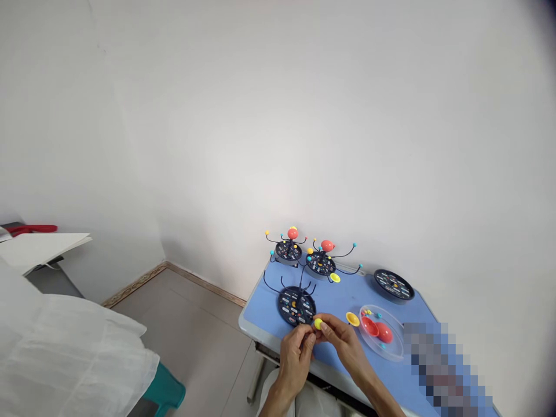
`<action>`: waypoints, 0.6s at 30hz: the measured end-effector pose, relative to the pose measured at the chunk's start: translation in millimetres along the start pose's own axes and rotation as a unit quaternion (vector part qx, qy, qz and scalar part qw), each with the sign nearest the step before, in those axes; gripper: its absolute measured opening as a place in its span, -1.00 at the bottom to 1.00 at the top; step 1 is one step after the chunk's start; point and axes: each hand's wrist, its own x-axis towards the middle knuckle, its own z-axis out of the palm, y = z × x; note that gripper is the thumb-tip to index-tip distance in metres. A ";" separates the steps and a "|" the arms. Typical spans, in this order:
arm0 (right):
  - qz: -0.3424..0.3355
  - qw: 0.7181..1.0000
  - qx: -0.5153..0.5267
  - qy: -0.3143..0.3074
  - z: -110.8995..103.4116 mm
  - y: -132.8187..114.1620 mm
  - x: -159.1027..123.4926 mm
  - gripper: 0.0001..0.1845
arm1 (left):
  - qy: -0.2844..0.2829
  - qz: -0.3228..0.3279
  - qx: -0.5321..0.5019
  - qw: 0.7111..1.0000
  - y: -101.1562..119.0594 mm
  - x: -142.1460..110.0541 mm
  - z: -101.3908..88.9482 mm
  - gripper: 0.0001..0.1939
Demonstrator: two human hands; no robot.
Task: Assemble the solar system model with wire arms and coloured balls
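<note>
Near the front edge of the blue table, my right hand (345,341) pinches a small yellow ball (318,324) between thumb and fingers. My left hand (296,354) is closed right beside it, its fingertips pressed together; what they grip is hidden. Just beyond both hands sits a round black planet-model base (296,306) with thin curved black arms and a printed face. A yellow-orange half shell (353,319) is to the right of my right hand, next to a clear plastic tray (394,354). The tray holds a red half shell (369,326), a red ball-like piece (384,332) and several small coloured balls.
Two planet models with red balls, a left one (288,250) and a right one (321,264), stand at the back of the blue table (343,292). Another black base (394,285) lies at back right. A teal stool (168,391) and white cloth (78,347) are at left.
</note>
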 end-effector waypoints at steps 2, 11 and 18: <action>0.001 1.000 0.005 0.003 -1.2 2.7 -1.2 -0.50 | -0.003 0.000 -0.002 1.000 0.1 -0.3 -0.2 -0.70; 0.006 1.000 -0.006 -0.014 -2.0 -2.1 -0.9 -0.51 | -0.001 0.001 -0.019 1.000 3.9 1.3 -1.5 -0.71; -0.009 0.998 -0.038 -0.040 -1.9 -9.7 1.0 -0.50 | 0.007 0.011 -0.034 0.999 6.5 2.3 -1.9 -0.70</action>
